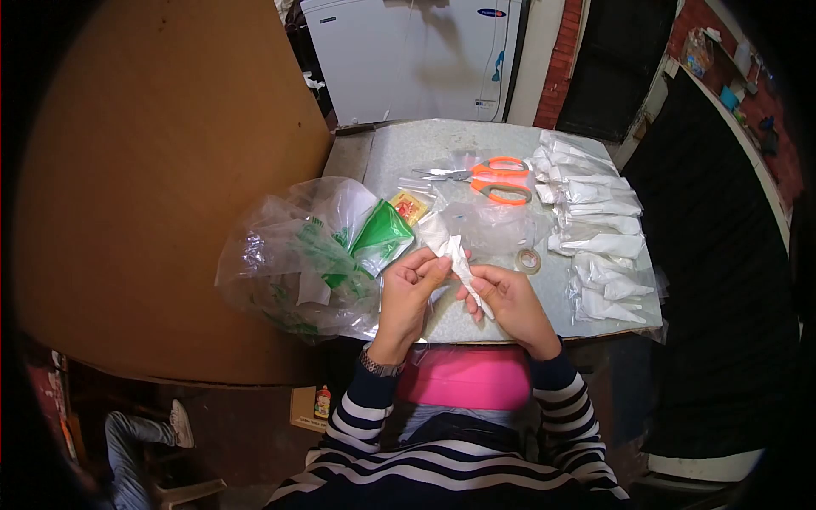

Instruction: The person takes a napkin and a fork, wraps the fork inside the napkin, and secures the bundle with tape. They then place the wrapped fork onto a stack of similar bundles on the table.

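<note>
A slim white wrapped cone (453,246), twisted and narrowing toward me, is held between my two hands over the front of the table. My left hand (410,285) is closed around its middle, thumb on top. My right hand (510,302) pinches the narrow lower end. What is inside the wrapping is hidden. Just beyond my left hand lie a small yellow and red packet (408,206) and a green-and-clear plastic bag (387,231). Clear plastic sheets (489,228) and a roll of tape (528,261) rest beyond my right hand.
Orange-handled scissors (501,180) lie toward the back of the table (442,136). Several white wrapped cones (595,208) are lined up along the right side. A large clear bag (263,246) spreads over the left edge, beside a brown panel (170,187). Someone's leg (127,450) shows lower left.
</note>
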A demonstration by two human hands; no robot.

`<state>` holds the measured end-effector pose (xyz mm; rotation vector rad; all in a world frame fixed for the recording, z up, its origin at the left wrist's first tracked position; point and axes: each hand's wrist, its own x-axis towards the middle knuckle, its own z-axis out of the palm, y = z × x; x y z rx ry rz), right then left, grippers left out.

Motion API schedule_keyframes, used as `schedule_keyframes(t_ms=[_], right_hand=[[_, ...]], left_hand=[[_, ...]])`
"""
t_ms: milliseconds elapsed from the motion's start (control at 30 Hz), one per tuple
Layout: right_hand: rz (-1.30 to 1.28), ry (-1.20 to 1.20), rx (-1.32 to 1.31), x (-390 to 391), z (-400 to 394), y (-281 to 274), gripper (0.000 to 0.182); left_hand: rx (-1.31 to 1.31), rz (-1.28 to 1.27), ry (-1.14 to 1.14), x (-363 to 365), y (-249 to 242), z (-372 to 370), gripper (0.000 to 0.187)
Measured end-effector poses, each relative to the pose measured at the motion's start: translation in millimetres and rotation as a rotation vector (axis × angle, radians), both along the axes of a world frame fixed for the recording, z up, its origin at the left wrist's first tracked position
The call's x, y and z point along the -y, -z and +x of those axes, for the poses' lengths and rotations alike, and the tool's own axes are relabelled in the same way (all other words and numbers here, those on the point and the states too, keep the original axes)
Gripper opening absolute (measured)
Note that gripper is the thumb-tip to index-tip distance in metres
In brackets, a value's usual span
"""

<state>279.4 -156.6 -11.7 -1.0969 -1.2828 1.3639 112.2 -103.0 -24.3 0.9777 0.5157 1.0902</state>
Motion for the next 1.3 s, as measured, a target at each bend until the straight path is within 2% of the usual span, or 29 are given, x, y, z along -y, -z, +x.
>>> schedule_keyframes(t_ms=[167, 267, 367, 467, 567, 767, 867, 967, 1000, 1033, 1133, 1300], right_hand=[[-0.152, -0.123, -0.308, -0.7, 5.5, -7.5, 0.024], [-0.189, -0.14, -0.381, 0.2, 3.5, -0.7, 0.025], [-0.171, -0.069, -0.228, 3.3, -2.3, -7.4, 0.026], [0.054, 0.082, 0.008, 11.1, -12.8, -2.4, 0.023], [0.164, 0.227, 0.19, 12.9, -18.2, 0.0, 0.02], [0.344, 0.269, 0.447, 14.1, -21.1, -1.6, 0.017], [0.614, 0.323, 0.813, 24.8, -9.3, -32.2, 0.02], [0.714, 0.425, 0.553, 58.9, -13.5, -100.8, 0.017], [1.012, 0.092, 0.412, 78.1, -5.5, -74.7, 0.023], [1.123, -0.091, 0.259, 92.7, -0.2, -82.2, 0.022], [1.135, -0.179, 0.006, 115.6, -6.1, -137.2, 0.021], [1.033, -0.044, -0.023, 117.2, -22.6, -171.2, 0.018]], left_hand=[[0.046, 0.015, 0.025, -0.7, 1.5, 0.2, 0.026], [0.067, 0.014, 0.032, -1.4, 5.0, 0.2, 0.025], [0.094, -0.03, -0.025, -3.0, 11.3, 1.1, 0.025], [0.135, -0.047, -0.069, -4.5, 16.7, 1.3, 0.023], [0.093, -0.027, -0.113, -2.8, 17.0, 2.2, 0.019], [-0.027, -0.047, -0.114, 2.7, -1.3, 7.1, 0.016], [-0.072, -0.028, -0.119, 3.6, -2.6, 8.1, 0.015], [-0.073, -0.04, -0.108, 4.5, -1.5, 9.0, 0.016], [-0.083, -0.044, -0.102, 5.7, -0.1, 9.2, 0.016], [-0.089, -0.039, -0.112, 3.3, 0.1, 7.8, 0.017], [-0.066, -0.063, -0.099, 2.6, 4.1, 6.4, 0.019], [-0.076, -0.057, -0.089, 3.6, 2.0, 6.4, 0.019]])
